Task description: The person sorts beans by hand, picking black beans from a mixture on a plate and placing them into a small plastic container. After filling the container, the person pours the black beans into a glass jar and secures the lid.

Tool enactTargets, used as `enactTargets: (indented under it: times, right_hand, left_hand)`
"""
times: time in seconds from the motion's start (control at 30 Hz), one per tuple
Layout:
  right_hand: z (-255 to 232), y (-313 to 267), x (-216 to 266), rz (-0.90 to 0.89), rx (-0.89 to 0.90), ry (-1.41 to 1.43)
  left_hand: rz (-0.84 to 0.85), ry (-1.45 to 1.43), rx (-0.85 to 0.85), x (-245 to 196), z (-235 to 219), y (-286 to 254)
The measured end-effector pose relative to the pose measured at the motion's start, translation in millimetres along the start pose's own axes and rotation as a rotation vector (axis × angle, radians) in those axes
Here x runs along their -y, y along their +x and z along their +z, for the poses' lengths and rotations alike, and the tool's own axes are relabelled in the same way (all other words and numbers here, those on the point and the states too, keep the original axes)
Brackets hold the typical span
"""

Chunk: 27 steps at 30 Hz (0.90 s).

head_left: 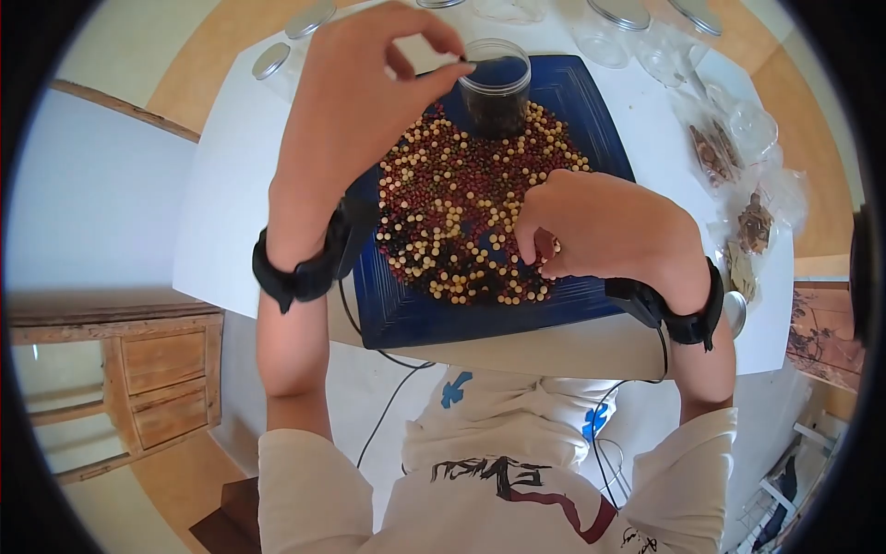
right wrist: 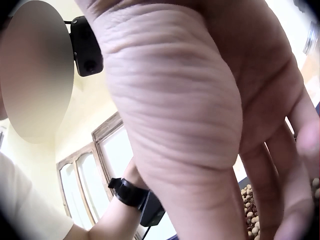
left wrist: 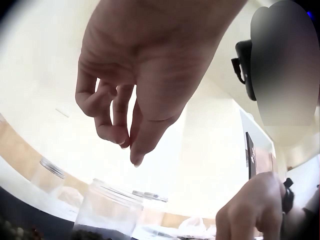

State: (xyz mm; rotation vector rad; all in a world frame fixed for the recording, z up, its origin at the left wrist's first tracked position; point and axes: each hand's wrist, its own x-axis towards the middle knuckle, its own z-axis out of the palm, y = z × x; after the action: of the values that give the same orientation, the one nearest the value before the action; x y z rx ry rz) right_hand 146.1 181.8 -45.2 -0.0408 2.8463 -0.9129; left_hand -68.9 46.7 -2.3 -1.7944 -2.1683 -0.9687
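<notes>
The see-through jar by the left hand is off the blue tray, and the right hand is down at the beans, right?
Not quite: the see-through jar by the left hand stands on the blue tray, as the head view shows. The right hand is down at the beans.

Head view from above, wrist views low, close

Shirt (head_left: 406, 526): white, black letters (head_left: 503, 480), dark red stripe (head_left: 602, 525)
Pants (head_left: 517, 415): white, blue shapes (head_left: 454, 390)
Wrist bands (head_left: 300, 280): black, with boxes (head_left: 358, 235)
Wires (head_left: 417, 367): thin, black
</notes>
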Motion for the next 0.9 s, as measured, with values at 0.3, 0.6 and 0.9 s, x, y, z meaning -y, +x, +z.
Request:
enactTargets:
  times: [0.3,0.6,0.9]
  right_hand:
    - [8,7,-1,0.016,0.044,-0.022]
    - [-10,12,4,0.006,0.111,0.012]
    - [-23,41,0,-0.131,-0.856,-0.028]
  left_hand:
    - [0.033,-0.062,-0.023,9,18,11]
    - [0.016,-0.263,0.551,-3,1,-59]
    - [-0.002,-0.148,0.788,-14,11,-90]
